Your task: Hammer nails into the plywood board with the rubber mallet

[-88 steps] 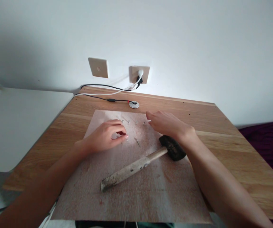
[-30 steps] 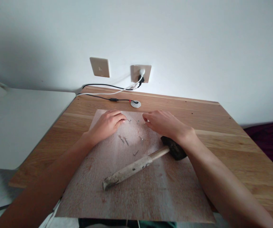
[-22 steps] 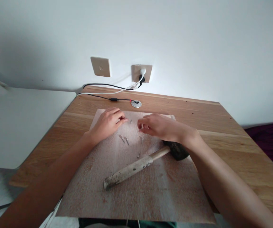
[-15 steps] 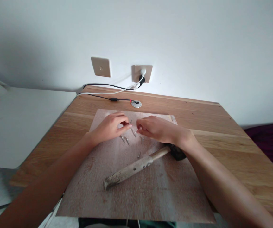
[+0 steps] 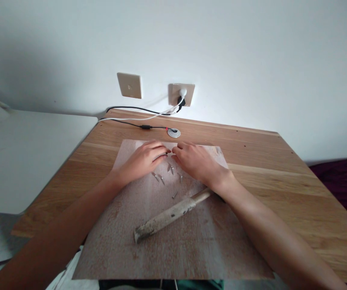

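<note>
A thin reddish-brown board (image 5: 188, 245) lies on the wooden desk (image 5: 297, 189). My left hand (image 5: 145, 159) and my right hand (image 5: 196, 163) rest on the board's far part, their fingertips almost meeting over a small nail. The fingers of both hands are curled in a pinch; what they hold is too small to make out. Several loose nails (image 5: 167, 175) lie just in front of the hands. A hammer with a worn pale handle (image 5: 169, 215) lies slantwise on the board; its black head is hidden under my right wrist.
A white and a black cable (image 5: 137, 119) run from a wall socket (image 5: 181, 94) to a round grommet (image 5: 173, 132) at the desk's back. A blank wall plate (image 5: 129, 85) hangs left of the socket. A white surface (image 5: 25, 157) adjoins the desk's left edge.
My right hand has moved left and away from me, covering the hammer head with its wrist. My left hand shifted slightly right. More loose nails lie on the board than 2.9 s ago.
</note>
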The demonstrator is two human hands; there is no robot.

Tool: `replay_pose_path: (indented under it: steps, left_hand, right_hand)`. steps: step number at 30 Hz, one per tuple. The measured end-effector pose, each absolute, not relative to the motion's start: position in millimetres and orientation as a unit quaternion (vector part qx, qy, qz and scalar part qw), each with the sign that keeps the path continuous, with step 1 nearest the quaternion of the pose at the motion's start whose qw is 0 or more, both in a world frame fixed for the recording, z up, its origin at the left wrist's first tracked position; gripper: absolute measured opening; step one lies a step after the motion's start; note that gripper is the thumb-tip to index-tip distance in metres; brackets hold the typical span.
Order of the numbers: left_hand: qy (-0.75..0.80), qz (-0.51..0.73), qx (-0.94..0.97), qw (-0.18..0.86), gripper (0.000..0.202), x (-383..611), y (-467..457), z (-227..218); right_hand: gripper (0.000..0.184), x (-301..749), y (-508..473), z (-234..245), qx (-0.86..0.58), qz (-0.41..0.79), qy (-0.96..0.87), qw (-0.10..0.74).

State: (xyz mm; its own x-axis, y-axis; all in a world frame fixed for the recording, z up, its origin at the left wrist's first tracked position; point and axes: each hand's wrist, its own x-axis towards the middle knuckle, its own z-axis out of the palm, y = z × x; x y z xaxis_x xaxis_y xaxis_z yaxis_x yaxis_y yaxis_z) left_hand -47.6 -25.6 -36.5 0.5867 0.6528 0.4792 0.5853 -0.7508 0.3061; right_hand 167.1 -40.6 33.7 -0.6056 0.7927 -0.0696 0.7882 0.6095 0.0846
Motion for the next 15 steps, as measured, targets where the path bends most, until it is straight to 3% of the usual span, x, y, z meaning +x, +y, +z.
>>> replay_pose_path:
  steps: [15]
  left_hand:
    - [0.357,0.249,0.898,-0.065,0.025,-41.1,-22.1,-37.8]
  right_hand:
    - [0.033,164.4,-38.1,28.3,0.46,0.05,0.885,0.051]
